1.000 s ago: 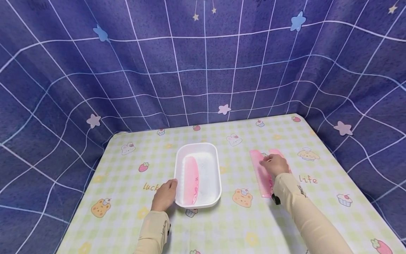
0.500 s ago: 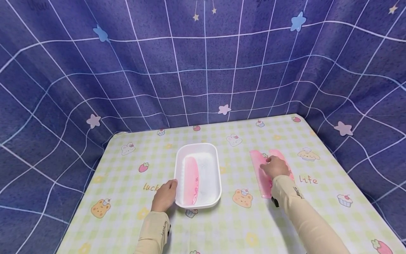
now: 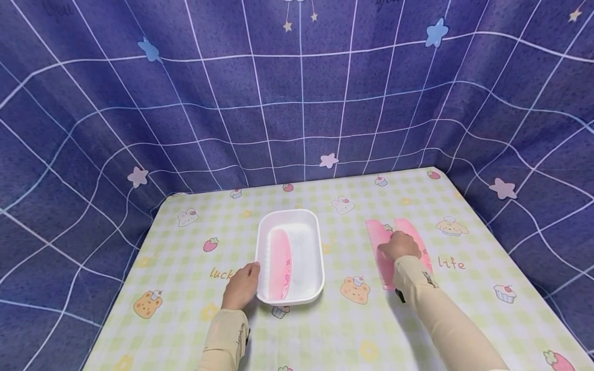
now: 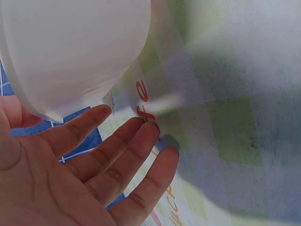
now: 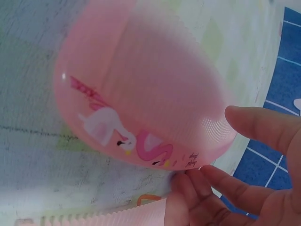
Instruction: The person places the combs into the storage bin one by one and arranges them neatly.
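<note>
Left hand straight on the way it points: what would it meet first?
The white tray, at its left rim in the head view; the left hand seems to touch it there, though depth is unclear.

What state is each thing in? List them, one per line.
Tablecloth: spread flat
Curtain: hanging, rippled
White tray: upright on tablecloth
Comb in tray: lying lengthwise
Left comb: partly covered
Right comb: partly covered, on tablecloth
Left hand: thumb over white tray's rim
Right hand: gripping left comb

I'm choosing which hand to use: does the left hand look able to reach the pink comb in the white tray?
Probably yes: only the side of the white tray stands between the left hand and the pink comb; its top is open and nothing covers the comb.
</note>
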`<state>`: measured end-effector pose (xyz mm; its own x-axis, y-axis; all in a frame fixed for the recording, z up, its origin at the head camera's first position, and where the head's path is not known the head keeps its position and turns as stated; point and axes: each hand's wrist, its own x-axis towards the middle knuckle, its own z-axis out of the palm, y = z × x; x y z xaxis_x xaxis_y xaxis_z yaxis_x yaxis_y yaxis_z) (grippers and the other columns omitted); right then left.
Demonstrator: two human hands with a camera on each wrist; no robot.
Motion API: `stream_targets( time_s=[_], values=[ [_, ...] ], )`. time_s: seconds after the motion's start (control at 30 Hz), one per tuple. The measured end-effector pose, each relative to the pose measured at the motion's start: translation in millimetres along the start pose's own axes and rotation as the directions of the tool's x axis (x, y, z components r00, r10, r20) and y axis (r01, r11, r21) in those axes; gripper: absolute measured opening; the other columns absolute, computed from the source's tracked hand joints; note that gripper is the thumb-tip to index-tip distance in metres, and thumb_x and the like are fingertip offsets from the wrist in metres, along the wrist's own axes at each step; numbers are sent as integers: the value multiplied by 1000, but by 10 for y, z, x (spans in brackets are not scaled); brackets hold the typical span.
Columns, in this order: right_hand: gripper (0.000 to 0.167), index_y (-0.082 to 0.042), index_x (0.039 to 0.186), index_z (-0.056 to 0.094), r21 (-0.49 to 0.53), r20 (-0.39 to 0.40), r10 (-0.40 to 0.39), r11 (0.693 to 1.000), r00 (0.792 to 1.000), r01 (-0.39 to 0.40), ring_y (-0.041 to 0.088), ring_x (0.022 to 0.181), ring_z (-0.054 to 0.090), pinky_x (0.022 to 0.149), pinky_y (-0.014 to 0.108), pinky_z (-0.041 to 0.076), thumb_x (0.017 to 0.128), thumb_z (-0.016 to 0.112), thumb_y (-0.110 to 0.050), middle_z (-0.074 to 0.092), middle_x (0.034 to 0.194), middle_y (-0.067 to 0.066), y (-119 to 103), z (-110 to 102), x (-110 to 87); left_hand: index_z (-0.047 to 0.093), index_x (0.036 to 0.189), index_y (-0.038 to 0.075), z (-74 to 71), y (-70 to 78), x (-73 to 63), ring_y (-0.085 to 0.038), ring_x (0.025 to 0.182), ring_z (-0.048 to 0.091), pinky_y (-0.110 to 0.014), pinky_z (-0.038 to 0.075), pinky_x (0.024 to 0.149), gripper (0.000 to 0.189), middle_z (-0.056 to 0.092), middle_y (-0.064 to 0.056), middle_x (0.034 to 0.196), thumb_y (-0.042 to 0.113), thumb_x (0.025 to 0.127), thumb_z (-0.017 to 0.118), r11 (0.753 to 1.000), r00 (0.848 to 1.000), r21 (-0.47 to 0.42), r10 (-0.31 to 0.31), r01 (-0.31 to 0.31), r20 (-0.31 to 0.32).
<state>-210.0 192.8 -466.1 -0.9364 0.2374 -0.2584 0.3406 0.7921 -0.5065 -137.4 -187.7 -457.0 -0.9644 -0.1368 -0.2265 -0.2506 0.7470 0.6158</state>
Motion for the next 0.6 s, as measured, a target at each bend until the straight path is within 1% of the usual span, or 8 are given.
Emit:
stream_targets(
  time_s=[0.1, 0.2, 0.43, 0.6],
  values=[
    [41, 9, 108, 66, -15, 0, -2, 1000, 1000, 2, 36, 81, 62, 71, 51, 54, 85, 69, -24, 67, 103, 28, -9, 3, 6, 52, 143, -5, 2, -2, 5, -51, 131, 48, -61, 39, 109, 56, 54, -30, 140, 35, 110, 31, 1000, 1000, -1, -2, 2, 0],
    [40, 10, 106, 66, -23, 11, 1, 1000, 1000, -1, 33, 77, 59, 67, 48, 54, 86, 69, -26, 67, 98, 26, -19, 4, 12, 52, 143, -5, 0, -1, 5, -51, 132, 48, -61, 38, 110, 56, 54, -30, 141, 35, 110, 31, 1000, 1000, -5, -6, 6, 0],
    [45, 10, 110, 66, -23, 12, 16, 1000, 1000, -16, 34, 80, 60, 69, 50, 54, 85, 72, -26, 67, 99, 26, -39, 9, 30, 51, 144, -5, -3, 1, 4, -50, 132, 48, -60, 38, 110, 57, 53, -29, 143, 36, 110, 30, 1000, 1000, -12, -12, 12, 4],
    [47, 10, 111, 65, -21, 4, 17, 1000, 1000, -17, 35, 80, 60, 70, 49, 54, 85, 74, -27, 66, 99, 26, -50, 14, 35, 52, 143, -5, -4, 6, -3, -51, 131, 48, -61, 38, 110, 56, 54, -29, 142, 35, 110, 31, 1000, 1000, -17, -4, 4, -3]
  ],
)
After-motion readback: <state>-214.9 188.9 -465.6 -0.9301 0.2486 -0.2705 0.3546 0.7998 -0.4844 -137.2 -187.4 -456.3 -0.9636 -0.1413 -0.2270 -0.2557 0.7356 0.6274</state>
